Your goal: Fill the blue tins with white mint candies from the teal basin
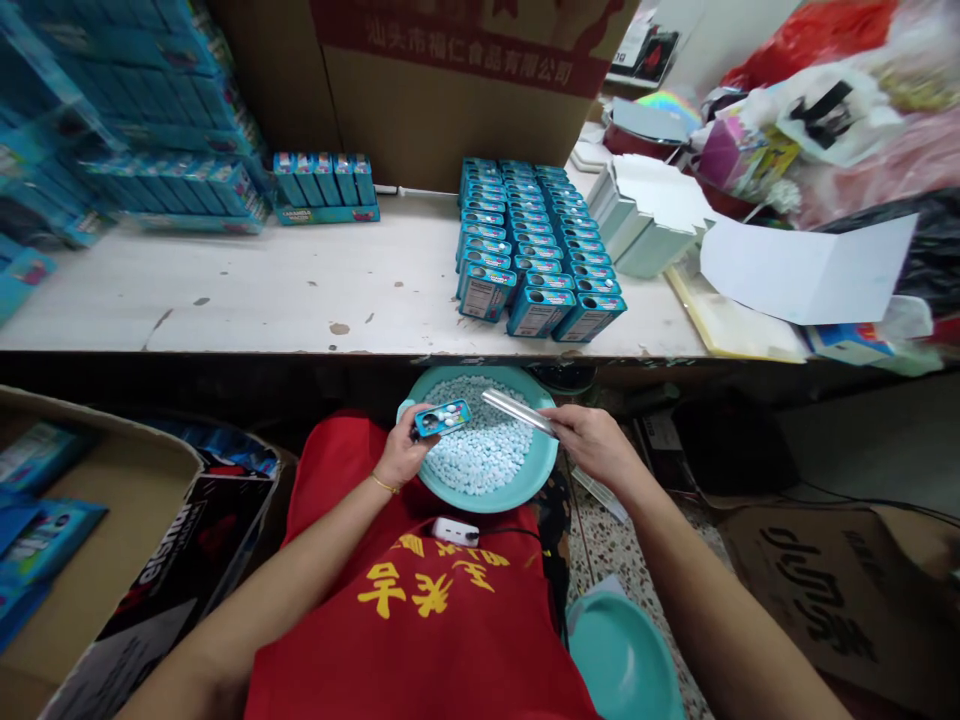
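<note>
My left hand [401, 452] grips a small blue tin [442, 417] over the left part of a turquoise basin [547, 462]. Its top faces up and a few white pieces show on it. In the basin lies a heap of small white candies [484, 455], resting at my lap. My right hand [596, 440] is closed around the end of a shiny metal scoop [517, 411], which points left above the candies, a little apart from the tin. Whether the scoop carries any candies I cannot make out.
Rows of blue tins [536, 250] stand on the white table [300, 290], beside a packed display tray [326, 190]. Stacked blue packs [172, 110] are at left, white folded cartons [645, 215] at right. An open cardboard box [142, 480] sits left of me; another turquoise basin [626, 655] is below right.
</note>
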Available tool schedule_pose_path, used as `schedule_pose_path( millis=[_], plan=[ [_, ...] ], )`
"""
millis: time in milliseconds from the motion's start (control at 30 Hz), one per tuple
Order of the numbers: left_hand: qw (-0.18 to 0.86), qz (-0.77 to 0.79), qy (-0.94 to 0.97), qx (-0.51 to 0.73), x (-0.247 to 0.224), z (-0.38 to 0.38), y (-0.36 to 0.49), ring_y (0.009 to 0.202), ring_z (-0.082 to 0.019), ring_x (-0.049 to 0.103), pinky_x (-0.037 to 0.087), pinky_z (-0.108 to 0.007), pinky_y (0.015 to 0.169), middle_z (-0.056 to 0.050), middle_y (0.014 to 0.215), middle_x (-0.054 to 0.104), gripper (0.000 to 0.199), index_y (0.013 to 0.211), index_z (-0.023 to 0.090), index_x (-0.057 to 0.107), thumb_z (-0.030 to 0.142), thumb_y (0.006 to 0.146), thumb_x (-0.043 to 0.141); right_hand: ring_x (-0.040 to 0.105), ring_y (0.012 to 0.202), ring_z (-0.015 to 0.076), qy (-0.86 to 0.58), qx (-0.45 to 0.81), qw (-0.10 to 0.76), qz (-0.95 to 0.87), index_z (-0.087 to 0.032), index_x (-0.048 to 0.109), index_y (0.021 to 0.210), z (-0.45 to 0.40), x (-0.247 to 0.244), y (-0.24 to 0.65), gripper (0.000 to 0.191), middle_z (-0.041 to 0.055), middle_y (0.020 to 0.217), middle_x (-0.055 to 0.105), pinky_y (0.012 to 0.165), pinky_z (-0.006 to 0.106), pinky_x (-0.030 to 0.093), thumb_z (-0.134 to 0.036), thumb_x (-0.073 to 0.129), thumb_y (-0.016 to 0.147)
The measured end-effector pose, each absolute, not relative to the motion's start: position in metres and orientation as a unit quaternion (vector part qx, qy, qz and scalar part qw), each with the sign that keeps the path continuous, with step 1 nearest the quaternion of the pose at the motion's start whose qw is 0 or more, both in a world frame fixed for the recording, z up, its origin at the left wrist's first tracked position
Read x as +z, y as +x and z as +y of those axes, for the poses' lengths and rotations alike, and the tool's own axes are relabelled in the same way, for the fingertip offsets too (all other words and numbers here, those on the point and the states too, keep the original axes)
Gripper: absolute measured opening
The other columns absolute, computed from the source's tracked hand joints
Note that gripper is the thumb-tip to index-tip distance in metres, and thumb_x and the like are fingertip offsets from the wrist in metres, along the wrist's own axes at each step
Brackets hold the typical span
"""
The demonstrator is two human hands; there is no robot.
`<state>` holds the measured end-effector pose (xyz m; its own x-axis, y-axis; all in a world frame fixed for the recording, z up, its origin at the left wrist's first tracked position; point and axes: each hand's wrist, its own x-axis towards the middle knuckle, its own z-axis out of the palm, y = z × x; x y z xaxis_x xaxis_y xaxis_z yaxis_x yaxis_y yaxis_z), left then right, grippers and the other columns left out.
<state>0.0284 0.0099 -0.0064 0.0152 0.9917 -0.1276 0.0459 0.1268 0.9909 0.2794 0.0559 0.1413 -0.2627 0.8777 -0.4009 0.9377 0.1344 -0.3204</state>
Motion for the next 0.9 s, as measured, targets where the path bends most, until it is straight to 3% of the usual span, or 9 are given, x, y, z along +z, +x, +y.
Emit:
schedule_pose_path(
  millis=[133,467,667,767,900],
  plan=[
    [0.540,0.532,0.474,0.447,-0.012,0.017,0.046,0.089,-0.017,0.055,0.044,-0.032,0.083,-0.004,0.098,0.056,0.040,0.106,0.019,0.047,0.020,0.068,0.059,0.059,0.086,0.0134,0.593,-0.234,0.049,0.769,-0.026,0.063,0.105,0.049,0.143,0.275,0.032,0.0010,0.095,0.067,0.073,0.020,0.042,-0.022,0.040,0.083],
    [0.513,0.558,0.501,0.418,-0.007,0.013,0.048,0.090,-0.017,0.054,0.043,-0.030,0.084,-0.003,0.098,0.057,0.038,0.106,0.019,0.048,0.019,0.069,0.056,0.056,0.085,0.0141,0.554,-0.149,0.168,0.801,-0.028,0.051,0.118,0.026,0.136,0.233,0.037,0.0040,0.094,0.061,0.063,0.021,0.039,-0.022,0.032,0.087],
    [0.490,0.572,0.513,0.412,-0.007,0.010,0.042,0.094,-0.018,0.054,0.042,-0.031,0.087,-0.004,0.101,0.056,0.039,0.107,0.020,0.050,0.015,0.068,0.054,0.056,0.086,0.0137,0.580,-0.150,0.108,0.793,-0.025,0.053,0.117,0.025,0.139,0.246,0.036,0.0049,0.095,0.062,0.068,0.020,0.041,-0.023,0.033,0.087],
    [0.448,0.579,0.544,0.411,-0.003,0.008,0.035,0.100,-0.019,0.052,0.040,-0.033,0.091,-0.004,0.106,0.056,0.040,0.107,0.021,0.052,0.011,0.069,0.051,0.057,0.089,0.0137,0.611,-0.171,0.068,0.770,-0.025,0.054,0.114,0.029,0.121,0.269,0.035,0.0040,0.101,0.062,0.074,0.021,0.041,-0.023,0.031,0.087],
    [0.390,0.596,0.578,0.398,0.002,0.005,0.019,0.104,-0.020,0.050,0.037,-0.036,0.094,-0.005,0.108,0.056,0.041,0.107,0.021,0.054,0.008,0.069,0.049,0.058,0.091,0.0179,0.635,-0.234,0.182,0.714,-0.026,0.060,0.105,0.029,0.061,0.281,0.036,0.0053,0.103,0.063,0.074,0.025,0.041,-0.015,0.036,0.082]
  ],
)
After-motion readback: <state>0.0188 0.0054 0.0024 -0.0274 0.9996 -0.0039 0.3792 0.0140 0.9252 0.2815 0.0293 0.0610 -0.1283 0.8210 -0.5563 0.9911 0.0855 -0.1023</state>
